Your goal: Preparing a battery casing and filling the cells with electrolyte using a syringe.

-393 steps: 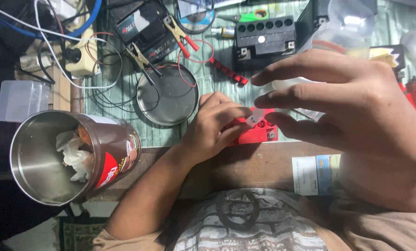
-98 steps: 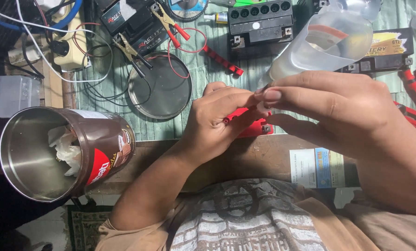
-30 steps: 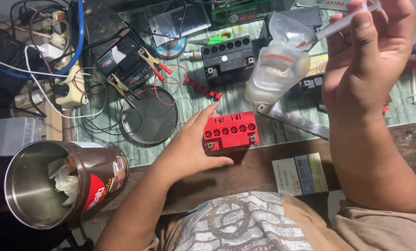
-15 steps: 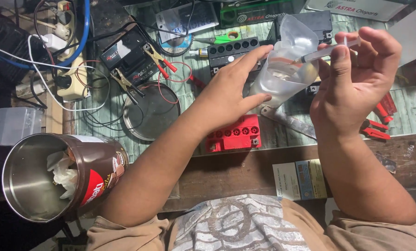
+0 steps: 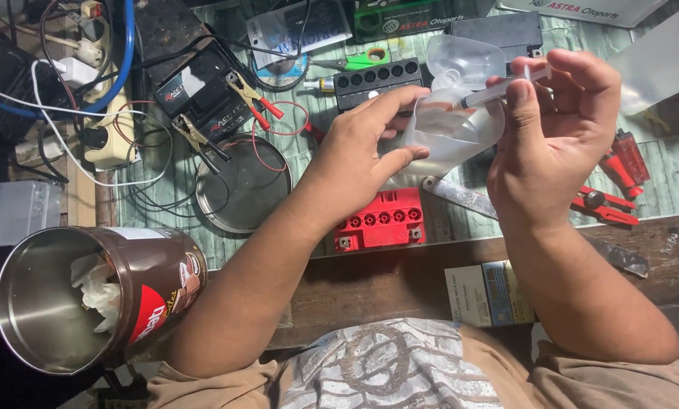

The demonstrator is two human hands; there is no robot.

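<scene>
My left hand [image 5: 358, 163] grips the side of a clear plastic bottle [image 5: 455, 125] with a cut-open top, held above the bench. My right hand [image 5: 555, 136] pinches a thin clear syringe [image 5: 499, 88] whose tip reaches into the bottle's opening. Below the bottle, near the bench's front edge, a small red battery [image 5: 381, 220] lies with its row of round cell holes facing up. Neither hand touches it.
A black battery [image 5: 381, 76] with open cells sits behind the bottle. A black charger box [image 5: 203, 91] with clip leads and a round metal lid [image 5: 241, 185] lie at left. A brown tin [image 5: 89, 295] holding tissue stands at front left. Red-handled tools [image 5: 608, 208] lie at right.
The bottle has come down closer to the bench, with my left hand still on it. My right hand has brought the syringe tip into the bottle's opening.
</scene>
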